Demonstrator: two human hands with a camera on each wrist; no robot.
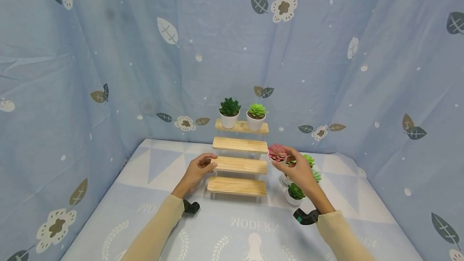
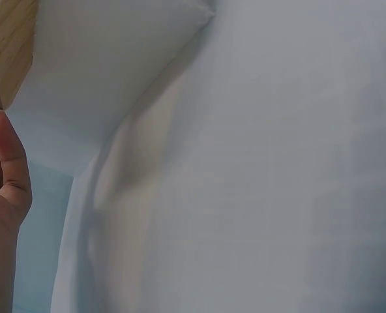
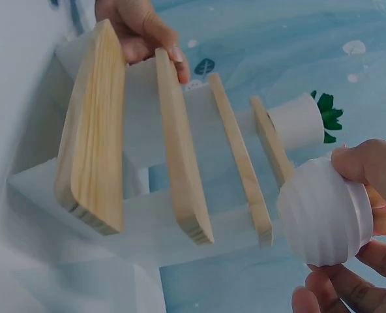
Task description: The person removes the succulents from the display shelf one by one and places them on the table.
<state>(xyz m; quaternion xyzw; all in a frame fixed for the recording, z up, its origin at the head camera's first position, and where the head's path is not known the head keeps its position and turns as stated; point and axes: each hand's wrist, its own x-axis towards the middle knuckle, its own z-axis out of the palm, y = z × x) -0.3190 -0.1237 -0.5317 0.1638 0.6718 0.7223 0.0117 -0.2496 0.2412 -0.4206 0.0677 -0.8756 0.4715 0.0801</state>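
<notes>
My right hand point(image 1: 299, 170) pinches a small white pot with a pink succulent point(image 1: 277, 153), held beside the stand's right end. In the right wrist view the ribbed white pot point(image 3: 323, 212) sits between thumb and fingers. A four-tier wooden plant stand point(image 1: 240, 145) stands in the middle of the table. At its left side, my left hand point(image 1: 193, 171) holds the end of the second step from the bottom, thumb and fingertips right at the wood. On the top step are a dark green succulent point(image 1: 230, 108) and a light green succulent point(image 1: 256, 112), both in white pots.
Several potted green succulents stand right of the stand, partly hidden behind my right hand; the front one is a dark green succulent point(image 1: 295, 191). A patterned cloth point(image 1: 203, 228) covers the table. Blue floral curtains point(image 1: 224, 51) hang behind and at both sides.
</notes>
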